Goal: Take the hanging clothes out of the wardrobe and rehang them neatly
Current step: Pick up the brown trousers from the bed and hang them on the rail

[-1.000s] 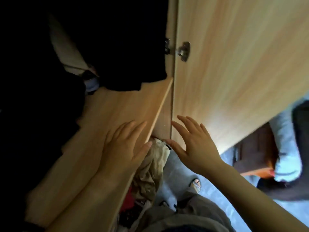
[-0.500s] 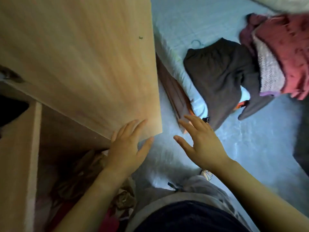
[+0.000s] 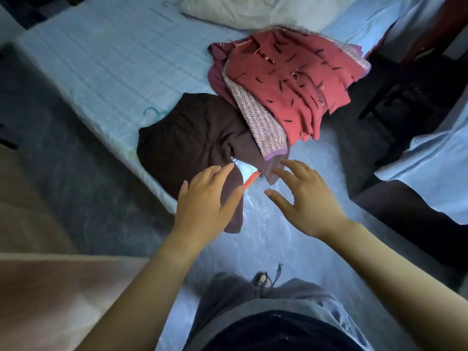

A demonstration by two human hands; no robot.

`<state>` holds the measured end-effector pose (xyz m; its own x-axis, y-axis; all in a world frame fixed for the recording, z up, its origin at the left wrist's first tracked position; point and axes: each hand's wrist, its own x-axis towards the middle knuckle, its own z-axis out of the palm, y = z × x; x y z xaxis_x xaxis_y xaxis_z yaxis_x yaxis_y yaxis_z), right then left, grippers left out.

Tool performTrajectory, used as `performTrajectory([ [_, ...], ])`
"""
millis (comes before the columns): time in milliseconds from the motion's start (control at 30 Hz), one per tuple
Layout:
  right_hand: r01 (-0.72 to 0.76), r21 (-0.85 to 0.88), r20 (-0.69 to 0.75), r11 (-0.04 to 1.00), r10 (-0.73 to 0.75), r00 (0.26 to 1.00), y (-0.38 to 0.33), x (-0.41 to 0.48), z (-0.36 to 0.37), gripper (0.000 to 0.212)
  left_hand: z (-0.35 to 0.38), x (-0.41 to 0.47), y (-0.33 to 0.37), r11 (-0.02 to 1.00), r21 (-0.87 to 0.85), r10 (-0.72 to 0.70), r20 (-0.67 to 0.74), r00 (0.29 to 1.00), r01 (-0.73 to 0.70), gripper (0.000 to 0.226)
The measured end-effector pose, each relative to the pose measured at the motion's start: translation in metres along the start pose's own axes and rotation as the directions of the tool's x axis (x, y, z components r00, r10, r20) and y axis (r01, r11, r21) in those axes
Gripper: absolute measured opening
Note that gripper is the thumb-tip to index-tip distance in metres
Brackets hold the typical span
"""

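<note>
Fingers (image 3: pixel 215 171) spread, empty: left hand (image 3: pixel 205 202); right hand (image 3: pixel 307 206) | over dark garment (image 3: pixel 192 138); on bed (image 3: pixel 114 59)

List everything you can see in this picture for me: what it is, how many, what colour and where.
bed sheet: one, light blue, upper left
pillow: one, cream, top of the bed
brown garment: one, dark brown, draped over the bed's near edge
red garment: one, red with dark flecks, top of the pile
tweed garment: one, speckled pink-white, under the red garment
teal hanger: one, teal, hook showing beside the brown garment
orange hanger: one, orange, a bit showing under the brown garment
wooden panel: one, pale wood, lower left
left hand: one, fingers spread, over the brown garment's edge
right hand: one, fingers spread, beside it
</note>
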<state>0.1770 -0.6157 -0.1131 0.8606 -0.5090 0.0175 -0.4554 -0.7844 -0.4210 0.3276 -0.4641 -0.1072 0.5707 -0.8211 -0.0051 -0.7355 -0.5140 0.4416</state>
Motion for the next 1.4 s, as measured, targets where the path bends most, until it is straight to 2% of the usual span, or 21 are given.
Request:
performTrajectory([
  [167, 0.022, 0.057, 0.018, 0.998, -0.023, 1.000, 0.017, 0.088, 0.011, 0.059, 0.006, 0.066, -0.029, 0.996, 0.055, -0.079, 0.051, 0.996, 0.077, 0.065],
  [533, 0.193, 0.073, 0.176, 0.979, -0.203, 0.963, 0.001, 0.304, 0.034, 0.064, -0.020, 0.212, -0.145, 0.947, 0.047, -0.318, -0.018, 0.948, 0.318, 0.067],
  [667, 0.249, 0.074, 0.241, 0.966, -0.259, 0.935, -0.007, 0.361, 0.049, 0.065, -0.023, 0.239, -0.175, 0.914, 0.037, -0.403, -0.015, 0.915, 0.404, 0.065],
  [800, 0.340, 0.104, 0.378, 0.935, -0.353, 0.856, -0.010, 0.431, 0.078, 0.065, -0.023, 0.254, -0.211, 0.829, 0.006, -0.559, -0.014, 0.829, 0.559, 0.063],
  [967, 0.436, 0.117, 0.563, 0.892, -0.421, 0.711, -0.010, 0.524, 0.119, 0.051, -0.021, 0.276, -0.251, 0.686, -0.031, -0.728, -0.029, 0.685, 0.727, 0.053],
  [1100, 0.482, 0.100, 0.689, 0.871, -0.410, 0.598, -0.010, 0.591, 0.163, 0.054, -0.008, 0.307, -0.284, 0.606, -0.061, -0.795, -0.011, 0.607, 0.793, 0.063],
  [1167, 0.498, 0.078, 0.734, 0.864, -0.388, 0.558, -0.010, 0.621, 0.188, 0.055, 0.004, 0.325, -0.303, 0.565, -0.072, -0.822, 0.029, 0.568, 0.822, 0.053],
  [1267, 0.530, 0.061, 0.769, 0.846, -0.379, 0.516, -0.012, 0.658, 0.227, 0.055, 0.028, 0.351, -0.337, 0.558, -0.080, -0.825, 0.059, 0.563, 0.826, 0.045],
  [1400, 0.580, 0.043, 0.771, 0.814, -0.396, 0.498, -0.013, 0.692, 0.281, 0.052, 0.056, 0.378, -0.388, 0.545, -0.051, -0.830, 0.107, 0.547, 0.837, 0.042],
])
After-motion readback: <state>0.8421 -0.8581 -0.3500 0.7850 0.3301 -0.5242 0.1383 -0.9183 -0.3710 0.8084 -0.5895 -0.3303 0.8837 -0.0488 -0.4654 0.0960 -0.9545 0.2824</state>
